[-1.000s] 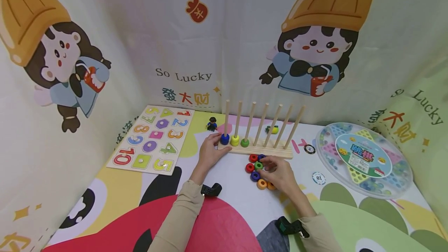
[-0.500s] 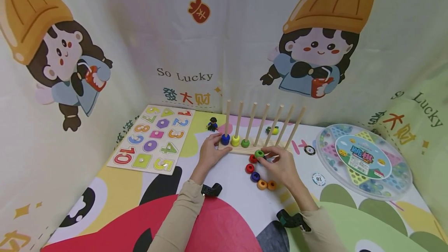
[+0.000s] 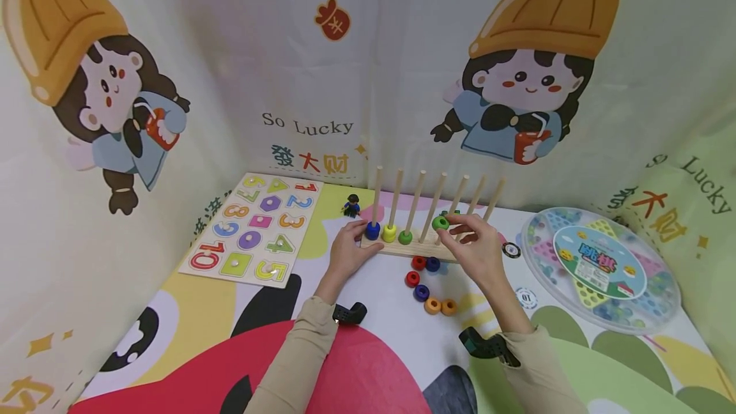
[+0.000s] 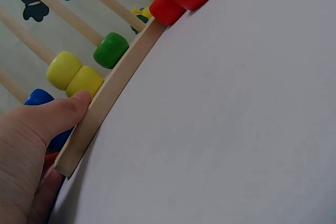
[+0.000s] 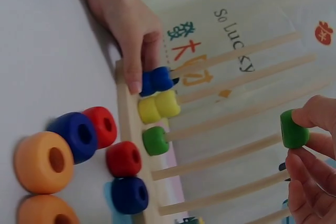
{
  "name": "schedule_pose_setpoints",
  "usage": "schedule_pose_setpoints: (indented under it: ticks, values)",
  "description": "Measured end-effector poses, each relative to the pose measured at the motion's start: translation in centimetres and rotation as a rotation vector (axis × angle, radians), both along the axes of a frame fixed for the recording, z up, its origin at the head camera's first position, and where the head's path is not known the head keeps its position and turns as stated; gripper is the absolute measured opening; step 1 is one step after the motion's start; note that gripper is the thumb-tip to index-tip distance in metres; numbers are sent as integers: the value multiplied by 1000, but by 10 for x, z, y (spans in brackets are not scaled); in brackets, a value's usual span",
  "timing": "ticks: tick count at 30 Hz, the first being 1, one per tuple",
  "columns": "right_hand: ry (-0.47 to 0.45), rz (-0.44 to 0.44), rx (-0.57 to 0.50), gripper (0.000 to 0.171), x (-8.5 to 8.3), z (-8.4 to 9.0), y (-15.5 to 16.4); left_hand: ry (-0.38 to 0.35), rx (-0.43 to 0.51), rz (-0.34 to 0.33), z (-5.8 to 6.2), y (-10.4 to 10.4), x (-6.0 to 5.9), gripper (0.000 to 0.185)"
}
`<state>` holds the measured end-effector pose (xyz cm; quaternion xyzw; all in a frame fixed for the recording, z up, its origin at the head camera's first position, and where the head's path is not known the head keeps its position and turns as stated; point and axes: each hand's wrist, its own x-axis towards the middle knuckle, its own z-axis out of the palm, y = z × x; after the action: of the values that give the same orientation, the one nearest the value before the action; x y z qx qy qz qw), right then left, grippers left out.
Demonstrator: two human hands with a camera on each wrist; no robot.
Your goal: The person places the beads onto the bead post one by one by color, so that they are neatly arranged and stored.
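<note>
My left hand (image 3: 347, 251) grips the left end of a wooden peg rack (image 3: 402, 250); its thumb lies along the front edge of the base. Blue beads (image 5: 156, 81) sit on the first peg, yellow beads (image 5: 159, 107) on the second, and one green bead (image 5: 155, 140) on the third. Between thumb and fingertips my right hand (image 3: 477, 245) pinches another green bead (image 5: 294, 129), raised in front of the bare pegs. Red beads (image 3: 412, 279), dark blue beads (image 3: 421, 292) and orange beads (image 3: 448, 306) lie loose on the table before the rack.
To the left lies a number and shape puzzle board (image 3: 253, 229). A round Chinese checkers box (image 3: 598, 264) is at the right, near a black poker chip (image 3: 511, 250) and a pale chip (image 3: 526, 298). Behind the rack stands a small toy figure (image 3: 351, 206).
My right hand has lifted the green bead from among the loose beads and carried it up and to the right, toward the pegs. My left hand keeps its hold on the rack's end.
</note>
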<state>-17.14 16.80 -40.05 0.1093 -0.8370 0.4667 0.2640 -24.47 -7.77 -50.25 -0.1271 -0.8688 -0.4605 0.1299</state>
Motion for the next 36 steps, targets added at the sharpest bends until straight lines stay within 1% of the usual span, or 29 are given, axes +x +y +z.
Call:
schedule_pose_setpoints:
  ticks: [6, 11, 18, 22, 27, 36]
  values:
    - [34, 1, 3, 25, -6, 13, -1, -5, 10, -2, -2, -1, 0, 59]
    - [77, 12, -16, 24, -10, 28, -4, 1, 16, -7, -2, -1, 1, 60]
    - [124, 39, 38, 27, -17, 49, -7, 8, 10, -9, 0, 1, 2, 60]
    - [136, 49, 43, 28, -22, 60, -9, 6, -2, -4, -2, 0, 1, 60]
    - [145, 34, 48, 27, -26, 67, -12, -7, -1, -11, -3, -1, 0, 62]
    - [156, 27, 56, 27, -36, 76, -19, -2, -4, -13, -1, -1, 0, 61]
